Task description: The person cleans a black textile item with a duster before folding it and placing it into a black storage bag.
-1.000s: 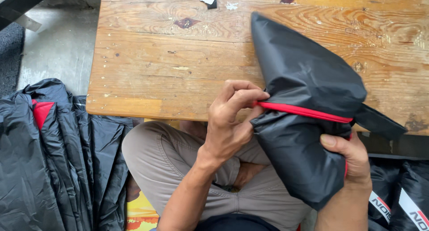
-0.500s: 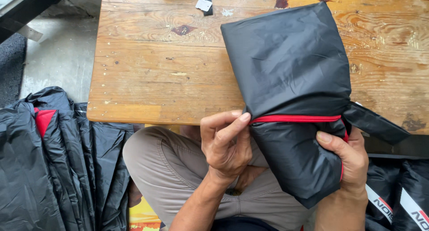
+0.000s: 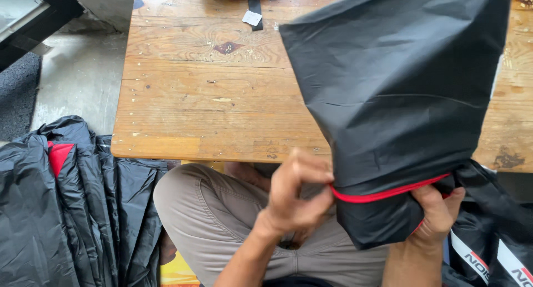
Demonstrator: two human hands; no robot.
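Two hands hold a black fabric bag with a red hem, above the lap and the worktop edge.

Nearest, the left hand [image 3: 297,195] pinches the red hem [image 3: 388,191], fingers together on it; the right hand [image 3: 438,212] is clamped on the bunched end. The black fabric bag [image 3: 394,98] looks light, soft and slippery, so the hem gives the firmest grip. Behind lies the wooden worktop [image 3: 211,98].

The black bag [image 3: 394,98] fills the right half of my table [image 3: 211,104], blocking that side. The left half is open wood up to the near edge; only a small tag [image 3: 252,18] lies by the far edge.
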